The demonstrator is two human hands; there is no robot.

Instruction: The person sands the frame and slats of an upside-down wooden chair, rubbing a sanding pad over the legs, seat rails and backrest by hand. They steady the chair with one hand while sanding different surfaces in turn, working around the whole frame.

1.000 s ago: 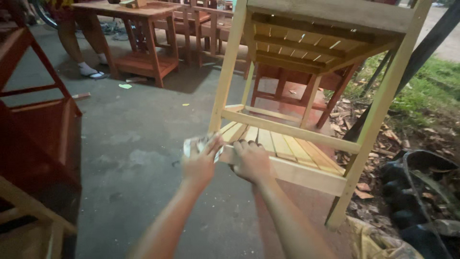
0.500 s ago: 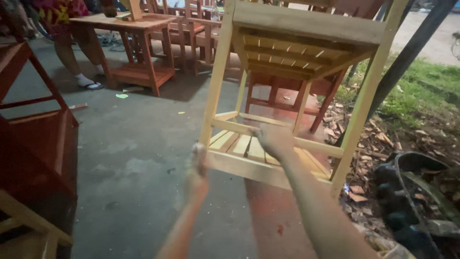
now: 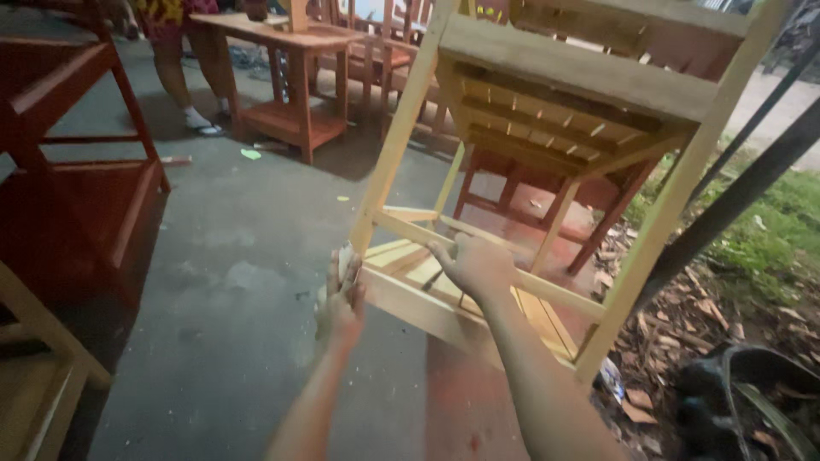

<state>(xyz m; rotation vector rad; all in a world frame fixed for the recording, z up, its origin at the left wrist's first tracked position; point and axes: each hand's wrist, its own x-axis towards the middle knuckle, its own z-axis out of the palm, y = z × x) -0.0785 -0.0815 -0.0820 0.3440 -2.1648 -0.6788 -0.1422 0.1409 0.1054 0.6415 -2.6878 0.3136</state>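
at far left, a dark red wooden rack (image 3: 77, 188) stands on the grey concrete floor (image 3: 231, 324), with a pale unpainted frame (image 3: 34, 376) below it at the picture's corner; behind, near the top edge, a person's legs (image 3: 192, 81) stand beside a small reddish-brown table (image 3: 286, 77) with a lower shelf, and a scrap of green litter (image 3: 250, 154) lies on the floor just in front of it; further back are more reddish chairs (image 3: 376, 60), too crowded to count; moving right, my left hand (image 3: 342, 303) is closed around a small whitish piece, what it is i cannot tell, and presses against the lower front rail at the near left leg of the unpainted table (image 3: 547, 94); that table is tilted away from me, its pale legs slanting, its slatted lower shelf (image 3: 444, 282) facing up toward me and the underside of its top visible above; my right hand (image 3: 474, 265) lies over the thin cross rail above the slatted shelf, fingers curled down on the wood, gripping it; a red-painted piece (image 3: 530, 192) stands behind the tilted table, seen through its legs; a dark slanting pole (image 3: 726, 205) crosses at right; beyond it grass (image 3: 769, 230); wood chips and dry leaves (image 3: 683, 324) cover the ground at lower right, beside a black tyre (image 3: 752, 401).
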